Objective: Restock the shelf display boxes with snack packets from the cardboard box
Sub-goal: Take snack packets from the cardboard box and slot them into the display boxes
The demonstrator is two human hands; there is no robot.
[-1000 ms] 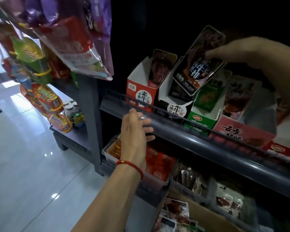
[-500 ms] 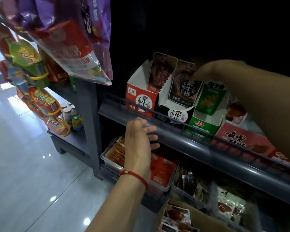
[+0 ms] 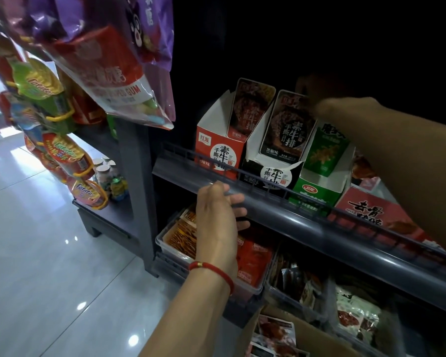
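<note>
A dark snack packet (image 3: 286, 127) stands upright in the black display box (image 3: 271, 173) on the shelf. My right hand (image 3: 327, 99) reaches over it from the right, fingers on the packet's top edge; the dark background hides the fingertips. A red display box (image 3: 216, 153) to the left holds a similar packet (image 3: 250, 109). A green display box (image 3: 317, 191) stands to the right. My left hand (image 3: 216, 217), with a red bracelet at the wrist, rests its fingers on the grey shelf rail (image 3: 281, 210). The cardboard box (image 3: 276, 333) with more packets sits at the bottom.
Clear bins (image 3: 165, 243) of snacks fill the lower shelf. A red box (image 3: 371, 210) lies at the right of the upper shelf. Hanging snack bags (image 3: 108, 68) crowd the upper left, with small bottles (image 3: 108, 176) on a low side shelf. Tiled floor (image 3: 49, 253) spreads to the left.
My right hand brought the dark packet down from above the shelf and set it into the black display box. My left hand stayed on the shelf rail.
</note>
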